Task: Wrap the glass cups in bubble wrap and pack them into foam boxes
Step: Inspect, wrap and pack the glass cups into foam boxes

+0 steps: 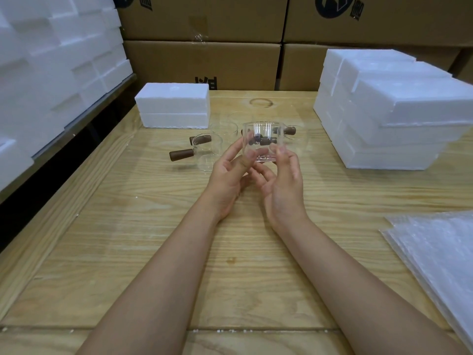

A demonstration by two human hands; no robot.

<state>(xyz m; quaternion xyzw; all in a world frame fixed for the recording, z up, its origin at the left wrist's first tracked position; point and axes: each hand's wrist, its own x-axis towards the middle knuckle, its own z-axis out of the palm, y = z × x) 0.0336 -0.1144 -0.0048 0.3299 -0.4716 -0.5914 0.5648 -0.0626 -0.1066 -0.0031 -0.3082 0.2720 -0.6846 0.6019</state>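
1. Far left: a wall of white foam blocks (pixel 51 60), chunky and matte, stacked beside the table.
2. At the back of the grainy wooden table (pixel 153 239) sits a closed foam box (pixel 174 105). It's two rectangular halves with a seam between them, and I can't see what's inside.
3. Just right of it, the other glass cups (pixel 207 155) stand on the table. They're clear, round and straight-walled with stubby brown wooden handles, and look empty.
4. Middle: the left hand (pixel 230 175) and right hand (pixel 284 180) both grasp the held glass cup (pixel 263 139) up off the table. Fingers curl round its sides, one hand on each side. It's empty too.
5. Right: a tall stack of foam boxes (pixel 384 111), all closed.
6. Near right corner: bubble wrap sheets (pixel 440 252) in a flat pile, cloudy and bumpy.
7. Behind it all: brown cardboard cartons (pixel 204 62).
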